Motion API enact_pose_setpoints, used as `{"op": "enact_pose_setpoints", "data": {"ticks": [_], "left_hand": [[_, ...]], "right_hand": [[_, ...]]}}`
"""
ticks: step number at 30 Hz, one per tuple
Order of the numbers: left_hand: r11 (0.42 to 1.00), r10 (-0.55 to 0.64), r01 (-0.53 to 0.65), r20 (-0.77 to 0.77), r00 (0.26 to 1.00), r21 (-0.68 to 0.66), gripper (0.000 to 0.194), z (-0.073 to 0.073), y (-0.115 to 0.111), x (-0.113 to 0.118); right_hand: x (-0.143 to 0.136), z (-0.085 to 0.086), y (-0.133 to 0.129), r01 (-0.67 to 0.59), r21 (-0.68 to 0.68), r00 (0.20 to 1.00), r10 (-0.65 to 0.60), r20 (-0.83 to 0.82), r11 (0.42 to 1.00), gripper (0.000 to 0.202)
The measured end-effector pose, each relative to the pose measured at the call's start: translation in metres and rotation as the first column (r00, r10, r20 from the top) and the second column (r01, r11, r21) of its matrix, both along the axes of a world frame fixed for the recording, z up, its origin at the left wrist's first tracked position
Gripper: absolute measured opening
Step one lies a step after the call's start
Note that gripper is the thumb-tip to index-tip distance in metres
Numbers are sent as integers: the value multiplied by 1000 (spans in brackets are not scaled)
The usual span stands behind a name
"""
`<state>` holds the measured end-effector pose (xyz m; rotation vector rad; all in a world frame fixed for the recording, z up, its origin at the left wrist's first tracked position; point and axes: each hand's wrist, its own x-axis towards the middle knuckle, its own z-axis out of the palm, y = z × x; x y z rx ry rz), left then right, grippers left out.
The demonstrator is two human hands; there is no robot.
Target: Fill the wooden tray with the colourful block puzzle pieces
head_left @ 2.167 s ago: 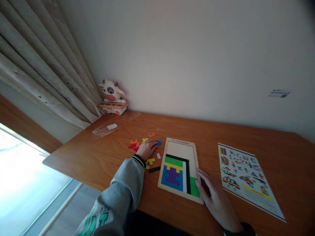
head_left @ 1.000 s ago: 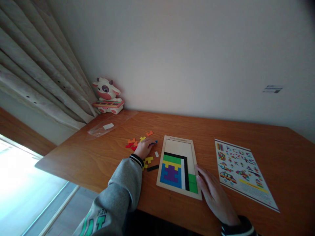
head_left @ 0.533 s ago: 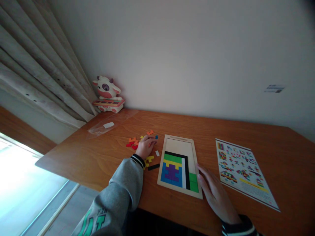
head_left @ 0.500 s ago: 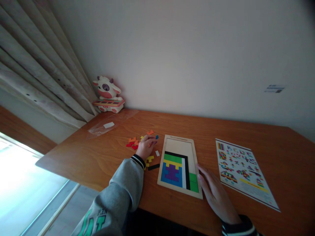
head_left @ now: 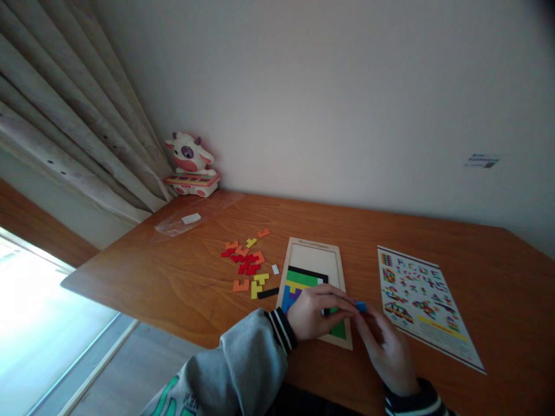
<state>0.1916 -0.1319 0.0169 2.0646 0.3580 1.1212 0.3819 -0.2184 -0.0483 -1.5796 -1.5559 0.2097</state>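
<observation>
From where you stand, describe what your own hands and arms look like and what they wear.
Both the left hand and the right hand are bare, with no gloves. The left sleeve is thick grey cloth with green and dark lettering; its cuff is black with white stripes. The right cuff matches.

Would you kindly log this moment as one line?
left hand, right hand: fingertips at blue piece, grip unclear | tray: partly filled, left hand above | loose pieces: left of tray | printed sheet: right of tray
</observation>
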Motion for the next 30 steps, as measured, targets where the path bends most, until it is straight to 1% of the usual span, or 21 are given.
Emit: {"op": "enact_pose_setpoints", "data": {"ticks": [2, 4, 6, 8, 10, 12, 14, 16, 17, 19, 21, 23, 24, 26, 28, 30], "left_hand": [[997, -66, 66, -12, 998, -44, 16, -2, 4, 9], [988, -82, 79, -17, 996, -136, 21, -5, 13, 13], [968, -31, 23, -25, 999, -250, 28, -10, 24, 12], [944, 72, -83, -47, 996, -318, 31, -14, 35, 7], [937, 141, -161, -87, 986, -309, 27, -18, 44, 1], [954, 165, -195, -141, 976, -227, 22, -19, 49, -5], [977, 150, -175, -189, 971, -125, 21, -20, 51, -8], [990, 104, -122, -230, 968, -68, 21, -22, 51, -8], [993, 79, -99, -248, 966, -69, 21, -23, 50, -8], [988, 55, -90, -262, 963, -124, 23, -26, 48, -5], [971, 81, -135, -259, 962, -199, 23, -28, 47, -3], [955, 135, -198, -268, 954, -223, 20, -28, 47, -2], [956, 161, -220, -277, 947, -196, 20, -28, 47, -1], [974, 190, -217, -286, 939, -65, 19, -27, 48, -1], [982, 174, -139, -310, 935, 130, 20, -26, 48, -2], [954, 142, -23, -384, 912, 300, 23, -27, 46, -3]], "right_hand": [[2, -1, -1, 53, 8, 998, -53, -45, 999, 30], [2, 0, 0, 76, 0, 992, -76, -100, 997, 29], [2, 2, 0, 93, -29, 982, -96, -162, 995, 30], [2, 3, 0, 118, -74, 968, -131, -214, 990, 32], [1, 4, 1, 134, -107, 959, -156, -237, 985, 33], [0, 4, 1, 127, -116, 960, -152, -237, 985, 33], [-1, 5, 1, 123, -108, 964, -145, -223, 987, 33], [-1, 6, 0, 140, -91, 965, -156, -209, 986, 33], [-1, 7, 0, 149, -86, 964, -164, -207, 985, 33], [-2, 9, 0, 160, -87, 958, -176, -226, 983, 34], [-3, 10, -1, 160, -96, 947, -180, -268, 982, 34], [-4, 11, 0, 155, -100, 934, -179, -309, 983, 33], [-4, 11, 0, 149, -96, 931, -172, -322, 984, 33], [-4, 11, 1, 133, -80, 931, -152, -333, 988, 31], [-4, 9, 1, 122, -69, 934, -138, -330, 990, 31], [-3, 7, 2, 118, -77, 936, -137, -325, 990, 32]]}}
